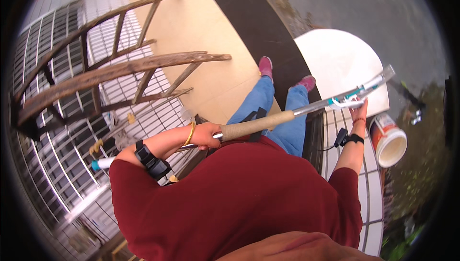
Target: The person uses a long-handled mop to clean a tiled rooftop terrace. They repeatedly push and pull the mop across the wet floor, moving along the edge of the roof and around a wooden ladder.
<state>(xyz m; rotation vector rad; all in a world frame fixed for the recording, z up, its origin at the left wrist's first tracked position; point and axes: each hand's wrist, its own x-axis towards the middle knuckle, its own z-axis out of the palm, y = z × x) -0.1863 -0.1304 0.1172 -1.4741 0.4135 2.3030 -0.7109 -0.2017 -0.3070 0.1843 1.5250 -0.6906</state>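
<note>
A long pole-like tool (257, 126) lies slantwise before my body, with a tan wrapped section, a shiny tube and white-and-teal fittings. My left hand (205, 137) is closed round its metal part, just left of the tan section. At the other side my right hand (358, 107) grips the white-and-teal fitting (341, 102) from below, near the clear end. A white shaft with a teal cap (95, 165) shows behind my left arm; whether it belongs to the same tool, I cannot tell.
A wooden ladder (118, 67) stands at the left by a tiled wall and a barred window. Under my feet run beige tiles and a dark stone edge (266, 27). Right of this are a white rounded slab (337, 56), a used bucket (391, 147) and grey ground.
</note>
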